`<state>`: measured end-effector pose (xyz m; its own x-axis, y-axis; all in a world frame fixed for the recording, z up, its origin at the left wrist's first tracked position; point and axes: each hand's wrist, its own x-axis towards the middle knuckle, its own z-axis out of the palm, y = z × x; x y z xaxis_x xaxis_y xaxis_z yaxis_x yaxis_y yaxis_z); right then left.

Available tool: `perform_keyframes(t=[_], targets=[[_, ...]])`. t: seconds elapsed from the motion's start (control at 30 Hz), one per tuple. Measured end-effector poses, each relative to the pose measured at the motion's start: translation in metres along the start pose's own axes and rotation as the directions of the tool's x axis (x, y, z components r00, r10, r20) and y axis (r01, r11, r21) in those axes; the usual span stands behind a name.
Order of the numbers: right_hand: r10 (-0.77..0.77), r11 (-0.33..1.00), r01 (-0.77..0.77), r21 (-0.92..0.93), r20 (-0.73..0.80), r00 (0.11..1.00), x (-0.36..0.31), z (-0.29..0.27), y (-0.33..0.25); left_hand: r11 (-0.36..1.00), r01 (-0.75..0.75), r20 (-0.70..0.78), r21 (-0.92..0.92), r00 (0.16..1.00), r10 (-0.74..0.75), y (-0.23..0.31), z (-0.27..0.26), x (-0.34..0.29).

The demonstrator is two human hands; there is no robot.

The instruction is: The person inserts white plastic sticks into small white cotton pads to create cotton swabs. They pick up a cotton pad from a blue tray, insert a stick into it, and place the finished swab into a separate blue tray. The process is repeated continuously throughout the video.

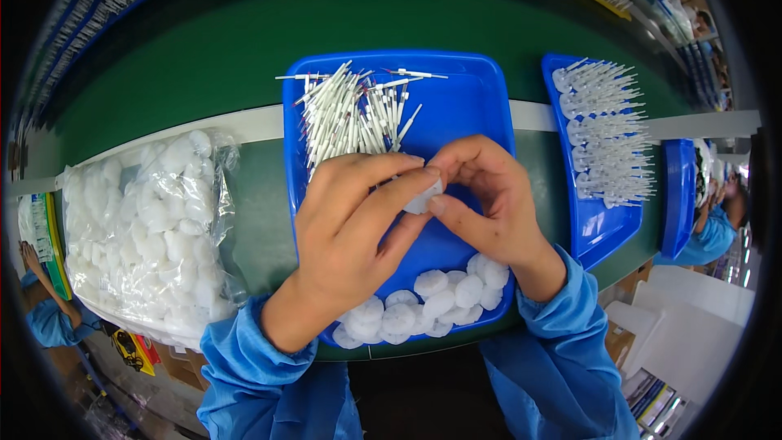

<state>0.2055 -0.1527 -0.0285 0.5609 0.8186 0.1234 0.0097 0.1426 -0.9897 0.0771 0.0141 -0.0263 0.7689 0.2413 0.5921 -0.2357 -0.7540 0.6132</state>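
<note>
A small translucent white round piece [423, 199] is pinched between my two hands over the blue tray [482, 110]. My left hand [342, 224] is closed on its left side, fingers bent over it. From the right, the thumb and fingertips of my right hand [497, 208] close on its edge. Whether a thin stick is also between the fingers is hidden. Thin white sticks [346, 118] lie heaped in the tray's far left part, beyond my left hand. Along the tray's near edge, several loose translucent white round pieces [440, 303] are piled below my hands.
A clear plastic bag [151, 228] full of white round pieces lies at left. On the right, a second blue tray [607, 232] holds rows of sticks with round ends [607, 134]. More filled trays stand at the far edges. Other people in blue sleeves [709, 236] sit at both sides.
</note>
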Motion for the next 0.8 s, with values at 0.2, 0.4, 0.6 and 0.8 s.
perform_keyframes(t=[0.2, 0.4, 0.6, 0.8], targets=[[0.017, 0.930, -0.056, -0.364, -0.111, 0.994, 0.007, -0.012, -0.006, 0.994, 0.066, 0.133, -0.086, 0.990, -0.054, 0.009, -0.008, 0.001], [-0.410, -0.045, 0.265, -0.963, 0.260, 0.874, 0.092, -0.032, 0.013, 0.899, 0.184, -0.010, -0.397, 0.979, -0.205, -0.004, -0.005, -0.002], [-0.248, -0.019, 0.116, -0.993, 0.117, 0.962, 0.092, -0.028, 0.013, 0.749, 0.433, 0.147, -0.501, 0.896, -0.420, -0.001, -0.011, -0.003], [-0.176, 0.296, 0.060, -0.953, 0.007, 0.984, 0.065, -0.023, -0.018, 0.595, 0.498, 0.183, -0.631, 0.841, -0.510, -0.004, -0.008, -0.003]])
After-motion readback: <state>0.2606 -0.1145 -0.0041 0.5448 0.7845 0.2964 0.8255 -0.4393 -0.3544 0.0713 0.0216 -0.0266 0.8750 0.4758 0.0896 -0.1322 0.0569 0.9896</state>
